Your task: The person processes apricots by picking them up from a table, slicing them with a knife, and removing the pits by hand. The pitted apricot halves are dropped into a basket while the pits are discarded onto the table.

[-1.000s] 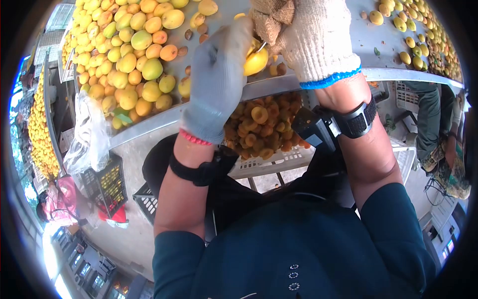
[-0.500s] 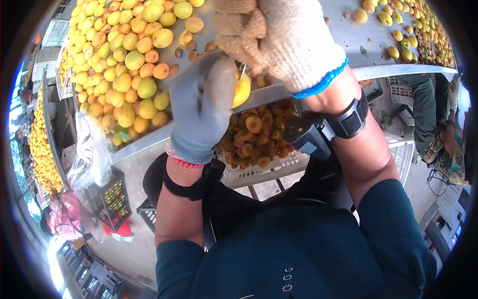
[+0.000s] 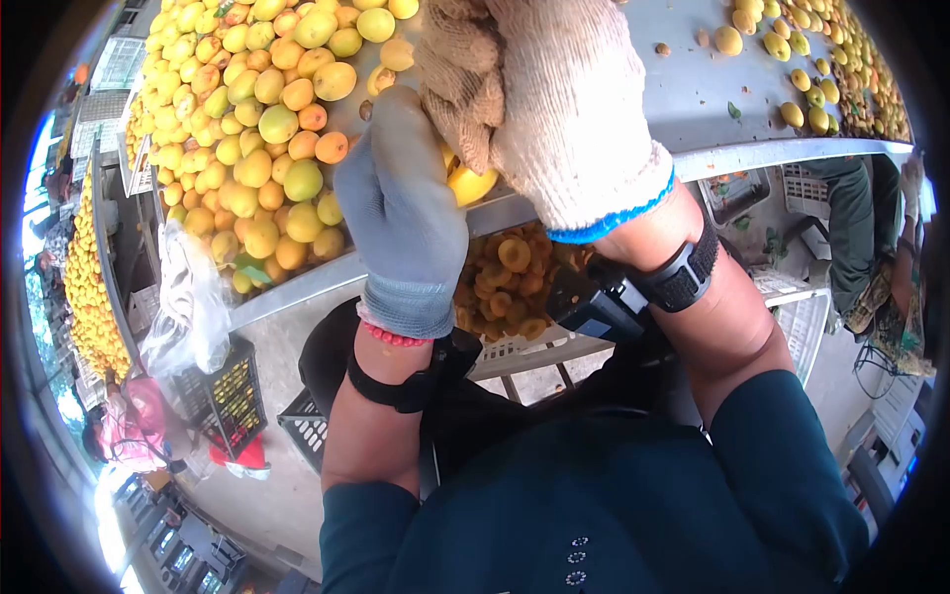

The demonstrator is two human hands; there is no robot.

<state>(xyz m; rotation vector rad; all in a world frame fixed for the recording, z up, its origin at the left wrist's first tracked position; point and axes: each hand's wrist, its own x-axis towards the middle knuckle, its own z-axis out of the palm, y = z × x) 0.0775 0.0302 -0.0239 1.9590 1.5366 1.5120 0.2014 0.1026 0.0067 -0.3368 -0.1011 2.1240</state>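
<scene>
My left hand, in a grey coated glove, is closed around a yellow apricot above the table's front edge. Pressed against the same fruit is my right hand, in a beige knitted glove with a blue cuff, its fingers curled shut. A thin metal tool showed between the hands a moment ago; the gloves hide it now. Below them, halved apricots fill a pale plastic crate. Whole apricots are heaped on the table just left of my left hand.
The metal table carries more apricots at its far right. A plastic bag hangs at the left edge, near a black crate. Another person's gloved hand shows at far right; a person in pink is at left.
Both hands have drawn closer together around the apricot, my right hand shifting left and down over it. The thin metal edge has gone out of sight. The whole view has shifted slightly.
</scene>
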